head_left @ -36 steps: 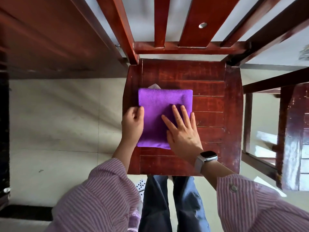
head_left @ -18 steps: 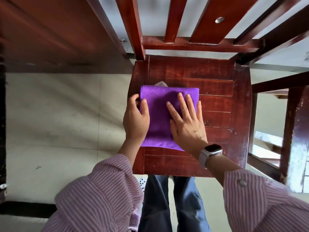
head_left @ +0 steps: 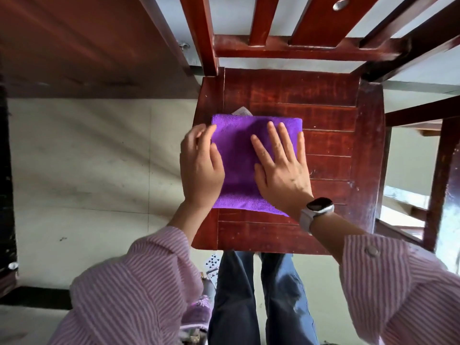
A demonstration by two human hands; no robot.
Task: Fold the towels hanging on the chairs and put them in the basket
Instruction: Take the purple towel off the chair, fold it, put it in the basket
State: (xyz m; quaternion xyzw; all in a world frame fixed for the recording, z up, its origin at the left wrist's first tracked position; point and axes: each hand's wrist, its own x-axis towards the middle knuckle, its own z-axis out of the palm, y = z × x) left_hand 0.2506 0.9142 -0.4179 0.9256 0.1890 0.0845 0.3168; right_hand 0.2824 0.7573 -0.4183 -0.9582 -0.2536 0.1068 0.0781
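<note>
Shift since prev: both hands slide up the towel toward the seat's back edge; left hand goes from mid left edge up to the far-left corner, right palm creeps fwd w/ it.
Towel: purple towel (head_left: 239, 155) lies folded to a compact rectangle on the chair seat (head_left: 331, 125), on the seat's left half, flat, a white tag poking out at its far edge.
Left hand: left hand (head_left: 200, 168) sits at the towel's left edge, fingers loosely curled at the far-left corner; a bit blurred, so can't tell if it's pinching cloth or just resting.
Right hand: right hand (head_left: 281, 168) flat on top, fingers straight and spread, pressing the fold down; watch (head_left: 317, 207) on that wrist.
Handling, my read: soft, light, limp microfibre; stacked layers prob slip apart if lifted by one corner. Best hold looks like both side edges, or a palm under w/ thumb on top, keeping layers together.
Edges: towel's left edge runs close to the seat's left edge, so little margin there; near edge is well back from the seat's front.
Room: right half of seat bare; backrest slats (head_left: 261, 18) stand beyond the back edge, so lifting up and toward the person seems the freest path.
Basket: not in view.
</note>
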